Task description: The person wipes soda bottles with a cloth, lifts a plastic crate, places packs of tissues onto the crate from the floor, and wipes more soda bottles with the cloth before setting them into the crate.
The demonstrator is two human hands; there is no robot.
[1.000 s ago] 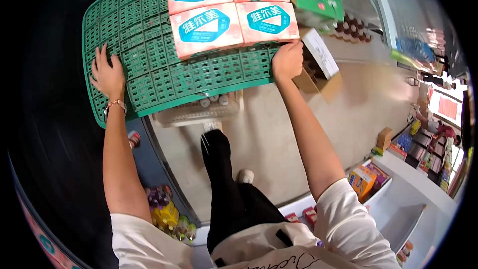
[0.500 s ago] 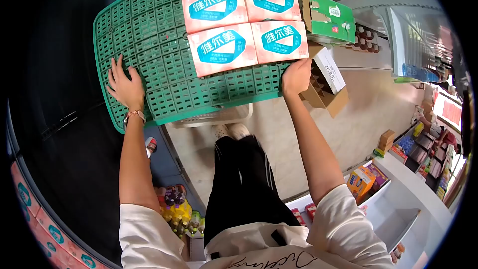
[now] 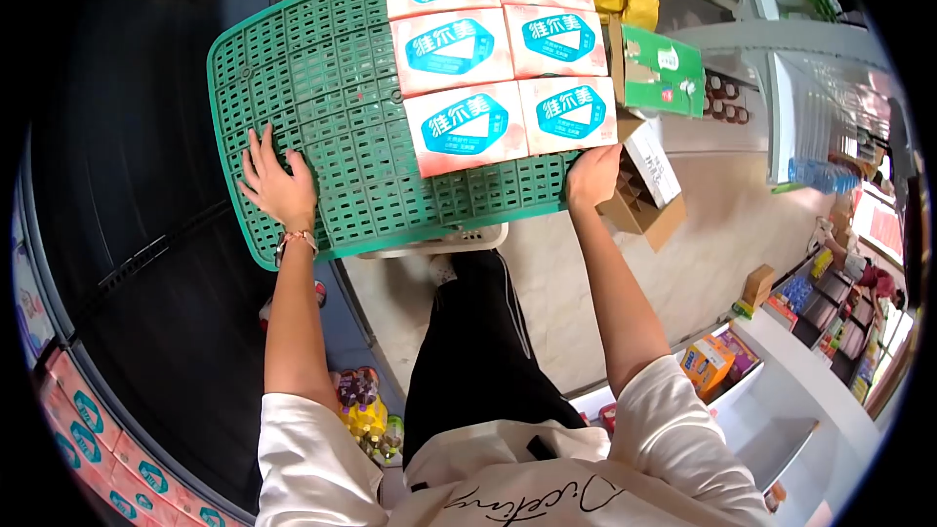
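A green perforated plastic crate (image 3: 312,88) lies before me, its slotted flat face upward. Pink tissue packs (image 3: 468,132) with teal labels stand in rows on its right half, several of them. On the bare left part of the crate rests my left hand (image 3: 281,187), fingers spread flat and holding nothing. At the front right corner, my right hand (image 3: 593,178) is closed around the crate's edge, just below the nearest right pack. Its fingertips are partly hidden. Under the front edge shows part of a whitish basket (image 3: 439,244).
To the right are a green carton (image 3: 664,73) and an open brown box (image 3: 649,200). White shelving (image 3: 781,400) stands at lower right. Dark shelving (image 3: 107,137) runs along the left, with more pink packs (image 3: 146,473) at lower left. Bottles (image 3: 366,415) sit near my left side.
The crate and packs have shifted right and slightly down in view, with both hands staying on the crate. My legs have changed position, one shoe now mostly hidden.
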